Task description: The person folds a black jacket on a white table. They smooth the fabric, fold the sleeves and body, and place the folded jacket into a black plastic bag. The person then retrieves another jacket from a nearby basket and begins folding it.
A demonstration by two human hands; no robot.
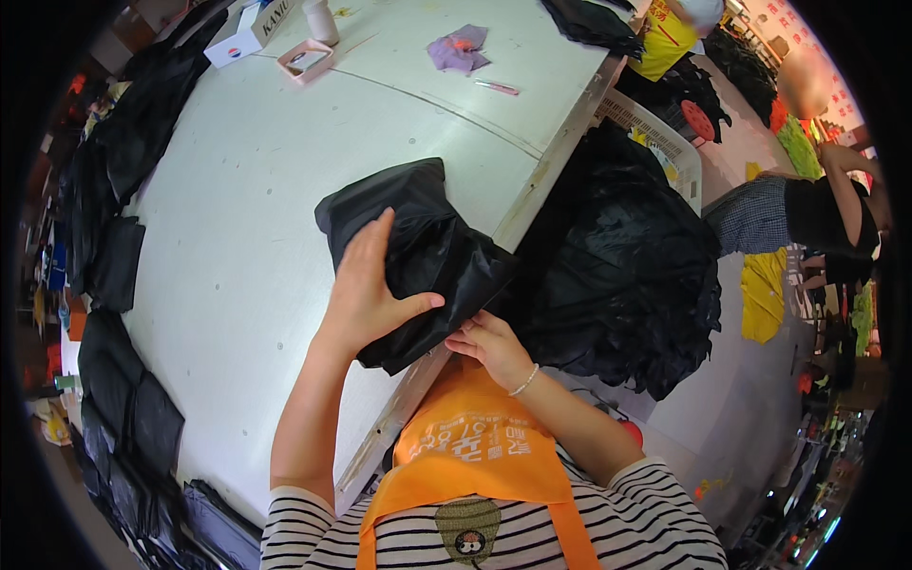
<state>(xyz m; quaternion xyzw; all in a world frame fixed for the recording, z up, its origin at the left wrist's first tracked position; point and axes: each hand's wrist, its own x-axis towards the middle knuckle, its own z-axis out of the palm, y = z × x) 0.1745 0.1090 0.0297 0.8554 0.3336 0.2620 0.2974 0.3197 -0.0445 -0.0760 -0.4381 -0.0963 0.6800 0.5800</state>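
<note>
White surface point(237, 237) is seen across most of the view. Heap of black cloth point(617, 256) is piled off its right edge; row of black pieces point(123, 399) is strewn along its left side. Black fabric bundle point(404, 190) is laid at the surface's right edge, loosely folded, one corner poked past that edge. Left hand point(366, 304) is placed on top of the bundle: grip apart, thumb spread, nothing clamped. Right hand point(499, 351) is held at the surface's edge, fingers bent by the bundle's lower side; clamped or not, cannot be told. Toward the surface's far end: white box point(250, 36), purple cloth point(456, 52), pink tray point(285, 65), pen point(497, 87), all untouched. Step in hand, as judged: bundle being folded or smoothed. Next, loose side should probably be gathered, tucked and pressed flat.
</note>
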